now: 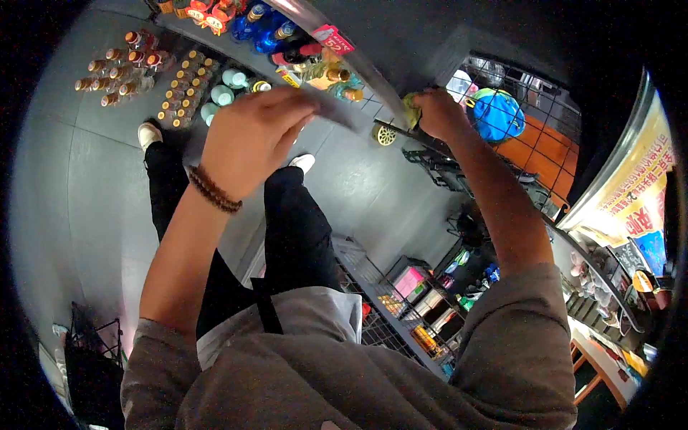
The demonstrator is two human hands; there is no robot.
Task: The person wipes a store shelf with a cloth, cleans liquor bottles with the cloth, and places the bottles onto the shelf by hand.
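My left hand [259,136], with a dark beaded bracelet [213,190] at the wrist, is raised over the floor. Its fingers are pinched together; a thin grey blur reaches out from the fingertips, too smeared to name. On the right, my right hand [440,115] is closed around a yellow-green cloth [412,110]. The cloth is against the end of a shelf's front edge [373,68]. Blue bottles [266,30] and clear bottles [324,74] stand behind that edge, near a red price tag [333,39].
Several capped bottles [129,72] and small yellow-capped bottles [188,87] stand on the grey floor [358,186] at upper left, beside pale green bottles [222,94]. A wire rack [534,107] with a blue item [496,118] stands right. Another rack [390,322] with goods is below.
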